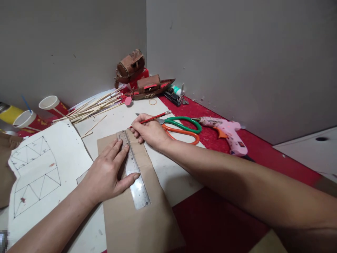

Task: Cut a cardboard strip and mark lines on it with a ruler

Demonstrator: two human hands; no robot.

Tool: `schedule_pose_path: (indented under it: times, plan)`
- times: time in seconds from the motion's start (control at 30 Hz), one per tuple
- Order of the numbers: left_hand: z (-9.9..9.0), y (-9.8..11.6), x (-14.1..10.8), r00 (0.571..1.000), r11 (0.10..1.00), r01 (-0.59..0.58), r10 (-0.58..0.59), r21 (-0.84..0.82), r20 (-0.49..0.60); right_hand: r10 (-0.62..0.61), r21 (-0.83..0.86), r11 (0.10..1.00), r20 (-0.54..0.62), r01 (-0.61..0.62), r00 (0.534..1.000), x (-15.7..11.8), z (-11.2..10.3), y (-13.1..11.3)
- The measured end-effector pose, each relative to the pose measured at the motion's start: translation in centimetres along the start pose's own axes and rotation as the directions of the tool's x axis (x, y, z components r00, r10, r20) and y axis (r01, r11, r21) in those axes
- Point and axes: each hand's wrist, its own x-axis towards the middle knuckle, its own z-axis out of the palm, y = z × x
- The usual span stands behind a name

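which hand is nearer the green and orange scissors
Right: the right hand, holding the pencil, is just beside the scissors; the left hand is farther off, resting on the ruler.

Your red tabletop (205, 214)
White sheet (171, 175), pink glue gun (231, 131) directly on it; brown cardboard (126, 225) overlaps your sheet's edge.

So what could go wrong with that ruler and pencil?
The ruler might swivel: the left hand touches its far part and middle, but its near end is unpressed. The pencil is by the far edge of the cardboard, so a line could run off it. And the scissors lie right beside the right hand, which might bump them.
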Motion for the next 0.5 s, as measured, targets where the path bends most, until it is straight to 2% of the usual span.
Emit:
schedule_pose_path:
  times: [0.27, 0.5]
  plan:
    - [-0.23, 0.12, 0.33, 0.999, 1.000, -0.020, 0.019, 0.018, 0.037, -0.012, 0.009, 1.000, 0.021, 0.012, 1.000, 0.23, -0.13, 0.07]
    - [-0.25, 0.25, 0.45, 0.999, 0.999, -0.017, 0.016, 0.040, 0.029, -0.064, -0.080, 0.995, 0.026, 0.066, 0.998, 0.33, -0.12, 0.55]
